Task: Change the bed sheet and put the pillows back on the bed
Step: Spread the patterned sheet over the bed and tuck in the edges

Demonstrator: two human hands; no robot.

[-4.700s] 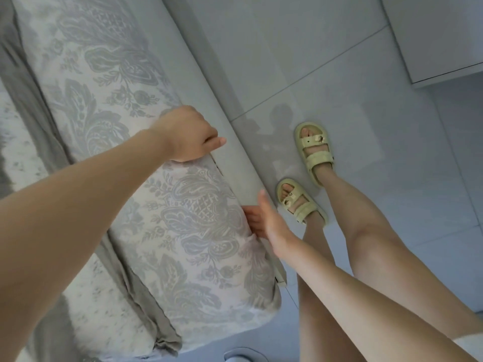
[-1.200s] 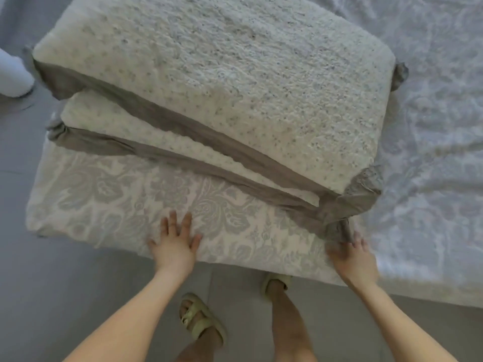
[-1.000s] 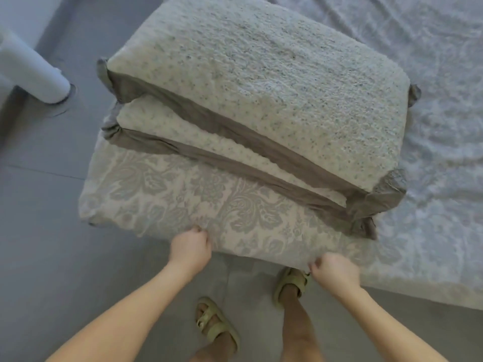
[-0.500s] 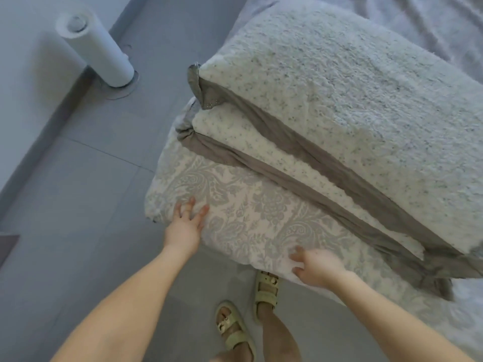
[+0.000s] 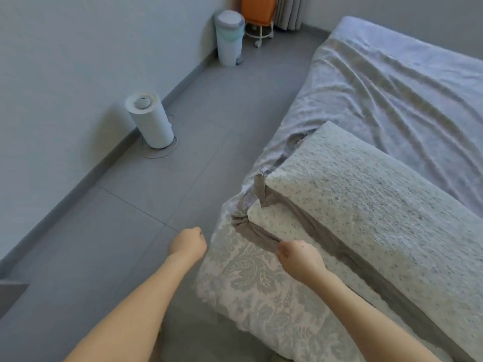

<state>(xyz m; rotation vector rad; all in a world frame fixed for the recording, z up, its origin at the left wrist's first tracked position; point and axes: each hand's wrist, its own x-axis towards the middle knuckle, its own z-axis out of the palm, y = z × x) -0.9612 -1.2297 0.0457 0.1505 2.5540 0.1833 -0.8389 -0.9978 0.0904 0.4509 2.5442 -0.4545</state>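
The mattress corner wears a cream bed sheet [image 5: 261, 288] with a grey floral print. Two speckled white pillows with grey borders are stacked on that corner, the upper pillow [image 5: 371, 202] lying over the lower pillow [image 5: 277, 226]. My left hand [image 5: 188, 242] is a closed fist just left of the mattress corner, over the floor, with no cloth seen in it. My right hand [image 5: 300, 259] lies on the sheet, its curled fingers at the lower pillow's grey border. Further along the bed lies a wrinkled pale grey sheet [image 5: 379, 82].
A white cylindrical appliance [image 5: 150, 121] with its cord stands on the grey tile floor by the wall. A white pedal bin [image 5: 229, 37] and an orange stool on castors [image 5: 258, 11] fill the far corner. The floor strip lies between the wall and the bed.
The view swung up and right to the bed's corner. My left hand left the side of the sheet and closed into a fist. My right hand rose from the mattress side to the lower pillow's border.
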